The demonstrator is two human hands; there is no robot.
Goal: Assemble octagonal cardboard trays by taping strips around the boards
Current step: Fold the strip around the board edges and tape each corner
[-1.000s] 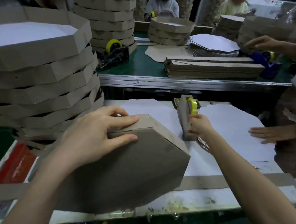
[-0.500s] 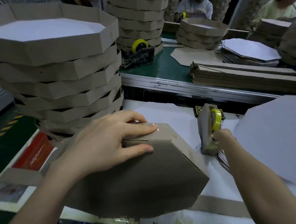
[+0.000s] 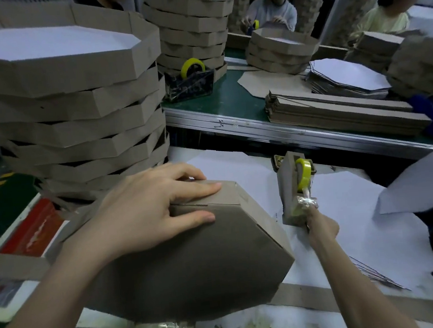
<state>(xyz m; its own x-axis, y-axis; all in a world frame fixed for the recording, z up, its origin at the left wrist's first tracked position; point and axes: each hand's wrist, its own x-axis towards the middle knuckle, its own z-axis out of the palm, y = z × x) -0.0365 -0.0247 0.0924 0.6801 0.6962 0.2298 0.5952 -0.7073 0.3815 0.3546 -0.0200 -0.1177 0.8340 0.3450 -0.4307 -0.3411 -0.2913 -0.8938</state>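
An octagonal cardboard tray (image 3: 193, 266) stands tilted on its edge in front of me, brown underside toward me. My left hand (image 3: 146, 213) grips its top edge, fingers over the rim strip and thumb against the board. To its right stands a cardboard-covered tape dispenser (image 3: 292, 191) with a yellow tape roll. My right hand (image 3: 319, 225) pinches the clear tape end at the dispenser's front.
A tall stack of finished trays (image 3: 72, 103) rises at the left. White octagonal boards (image 3: 346, 204) cover the table under the dispenser. A loose cardboard strip (image 3: 310, 300) lies along the near edge. Across the green bench (image 3: 225, 102) are strips, boards, another dispenser and other workers.
My view has swung left and closer. My right hand has slid down from the dispenser's side to its front tape end. My left hand still holds the tray's top edge.
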